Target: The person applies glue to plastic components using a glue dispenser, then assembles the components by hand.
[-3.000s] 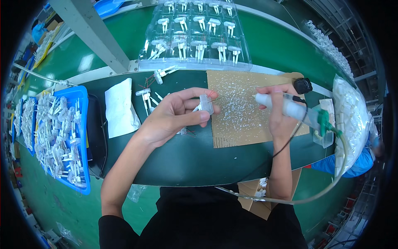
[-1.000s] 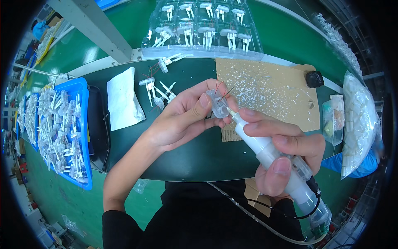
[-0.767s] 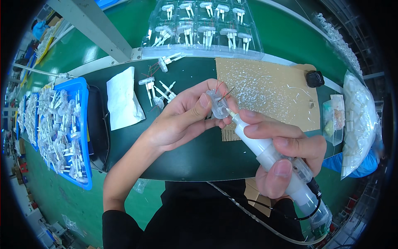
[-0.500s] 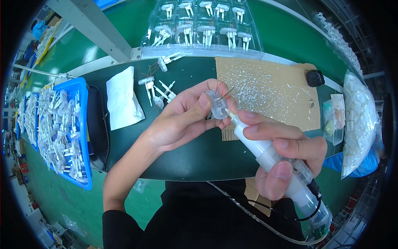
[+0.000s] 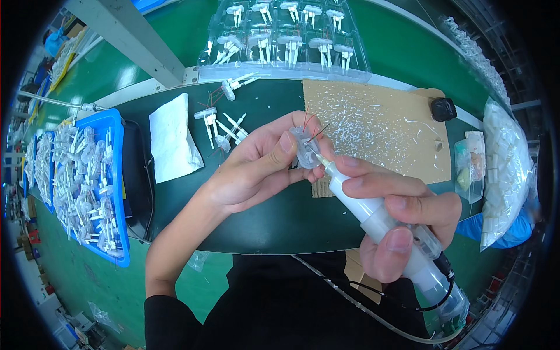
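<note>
My left hand point(image 5: 248, 166) pinches a small clear plastic part point(image 5: 305, 153) with thin red and dark wires sticking up from it. In my right hand point(image 5: 402, 213) is a white dispensing syringe point(image 5: 357, 198), held like a pen, its needle tip point(image 5: 320, 156) at the near right side of the clear part. Whether the tip touches the plastic or sits inside it, I cannot tell. A black cable and a pale tube trail from the syringe's rear end. Left of my left hand lie several loose white-legged parts point(image 5: 211, 123) with thin wires on the dark green mat.
A brown cardboard sheet point(image 5: 396, 122) with white scraps lies right, a black object point(image 5: 443, 109) at its corner. Blue bin point(image 5: 118, 175) of parts and white paper point(image 5: 174, 140) are left. A clear tray point(image 5: 280, 71) stands behind; a plastic box point(image 5: 470, 166) and bag point(image 5: 506, 175) sit far right.
Hardly anything differs. The syringe and my right hand have shifted very slightly; the clear part stays in my left hand.
</note>
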`<state>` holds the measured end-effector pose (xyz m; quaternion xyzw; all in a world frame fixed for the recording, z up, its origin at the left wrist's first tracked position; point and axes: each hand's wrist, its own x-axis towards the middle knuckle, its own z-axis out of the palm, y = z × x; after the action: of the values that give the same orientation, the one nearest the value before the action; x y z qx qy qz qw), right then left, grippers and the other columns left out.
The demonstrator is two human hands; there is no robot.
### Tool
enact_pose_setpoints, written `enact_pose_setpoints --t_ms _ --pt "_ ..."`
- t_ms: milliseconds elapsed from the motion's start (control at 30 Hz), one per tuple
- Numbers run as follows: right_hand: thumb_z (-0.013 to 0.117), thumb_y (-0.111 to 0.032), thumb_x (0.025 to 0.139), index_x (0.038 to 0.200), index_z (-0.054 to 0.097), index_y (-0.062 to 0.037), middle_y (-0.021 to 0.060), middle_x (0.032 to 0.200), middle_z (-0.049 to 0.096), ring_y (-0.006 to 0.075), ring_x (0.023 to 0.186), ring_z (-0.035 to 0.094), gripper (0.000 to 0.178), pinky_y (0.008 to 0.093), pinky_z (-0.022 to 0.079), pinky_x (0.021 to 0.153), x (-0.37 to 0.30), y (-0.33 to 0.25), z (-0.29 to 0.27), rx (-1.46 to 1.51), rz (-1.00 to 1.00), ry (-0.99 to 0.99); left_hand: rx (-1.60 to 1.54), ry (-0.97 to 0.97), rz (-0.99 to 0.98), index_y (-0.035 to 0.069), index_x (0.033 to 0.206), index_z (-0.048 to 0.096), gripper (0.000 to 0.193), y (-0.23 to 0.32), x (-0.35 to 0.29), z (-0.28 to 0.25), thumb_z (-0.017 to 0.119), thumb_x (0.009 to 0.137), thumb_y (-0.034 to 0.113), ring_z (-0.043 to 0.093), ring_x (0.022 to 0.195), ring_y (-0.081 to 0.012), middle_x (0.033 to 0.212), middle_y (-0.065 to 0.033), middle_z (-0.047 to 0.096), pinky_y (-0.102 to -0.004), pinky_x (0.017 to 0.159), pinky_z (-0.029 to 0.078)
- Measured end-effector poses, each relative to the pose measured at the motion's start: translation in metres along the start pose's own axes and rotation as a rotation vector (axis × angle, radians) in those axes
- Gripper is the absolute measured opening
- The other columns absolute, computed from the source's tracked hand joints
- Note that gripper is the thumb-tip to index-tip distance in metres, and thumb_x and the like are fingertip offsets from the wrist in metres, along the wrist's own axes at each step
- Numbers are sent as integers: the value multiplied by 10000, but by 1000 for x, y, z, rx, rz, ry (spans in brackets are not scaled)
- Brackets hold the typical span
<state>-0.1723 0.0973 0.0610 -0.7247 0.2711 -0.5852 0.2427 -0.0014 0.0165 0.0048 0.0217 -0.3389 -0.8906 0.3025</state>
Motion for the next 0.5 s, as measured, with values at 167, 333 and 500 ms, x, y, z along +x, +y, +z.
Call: enact_pose_setpoints --t_ms 167,333,500 --pt "363 -138 920 1011 312 34 323 950 554 436 966 598 201 465 505 854 -2 -1 0 -12 28 8 -13 96 -82 86 1083 390 423 5 1 7 604 860 374 475 958 -140 1006 -48 495 -297 865 371" --pt "358 -141 922 1009 311 35 322 950 553 437 966 597 202 464 509 849 0 -3 0 -18 25 -16 -3 86 -71 83 1077 391 418 5 1 8 597 864 379 474 946 -142 990 -47 494 -295 856 372" --pt "358 -149 923 1004 307 32 319 944 552 428 957 603 204 463 510 851 0 -4 1 -8 41 3 -1 60 -60 80 1066 394 419 4 2 7 596 862 386 473 935 -143 968 -42 495 -294 844 374"
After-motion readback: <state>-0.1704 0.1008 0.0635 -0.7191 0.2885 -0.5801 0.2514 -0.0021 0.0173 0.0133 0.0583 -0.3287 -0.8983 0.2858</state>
